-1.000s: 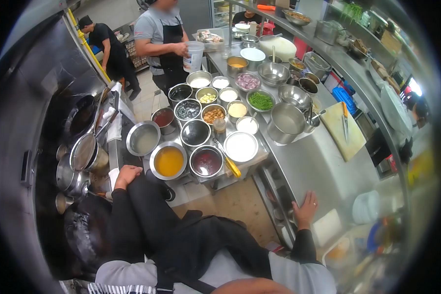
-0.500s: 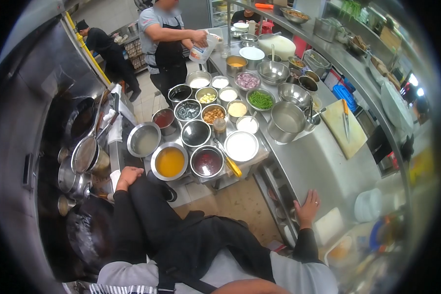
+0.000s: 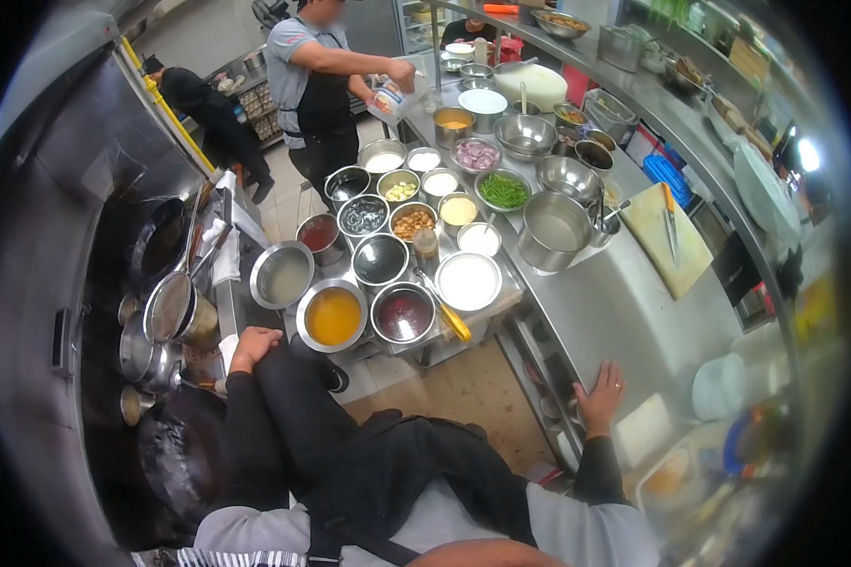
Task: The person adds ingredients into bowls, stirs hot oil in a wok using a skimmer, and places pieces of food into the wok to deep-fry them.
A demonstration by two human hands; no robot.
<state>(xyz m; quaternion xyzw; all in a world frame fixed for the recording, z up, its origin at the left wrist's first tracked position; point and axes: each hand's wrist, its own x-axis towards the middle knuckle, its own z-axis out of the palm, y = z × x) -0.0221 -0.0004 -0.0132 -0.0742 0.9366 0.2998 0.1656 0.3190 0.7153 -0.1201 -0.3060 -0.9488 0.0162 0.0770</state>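
Observation:
My left hand [image 3: 254, 349] rests by my raised knee, beside the stove edge, its fingers laid forward and nothing seen in them. My right hand [image 3: 599, 396] lies flat at the edge of the steel counter [image 3: 596, 326], fingers apart, with a ring on one. Nearest my left hand stand a pot of orange liquid [image 3: 333, 317] and a pot of cloudy liquid [image 3: 284, 275]. To their right are a pot of dark red liquid [image 3: 404, 314], a yellow-handled tool [image 3: 455, 322] and a round white-topped container [image 3: 468, 281].
Woks [image 3: 182, 454] and a strainer [image 3: 170, 307] are on the stove at left. A knife [image 3: 670, 222] lies on a cutting board [image 3: 667, 248] at right, beyond a large steel pot [image 3: 554, 231]. A co-worker [image 3: 317, 85] stands across, holding a plastic container [image 3: 394, 97].
The co-worker's container has tipped further over toward the pots. My hands keep their places, while the whole view has shifted slightly.

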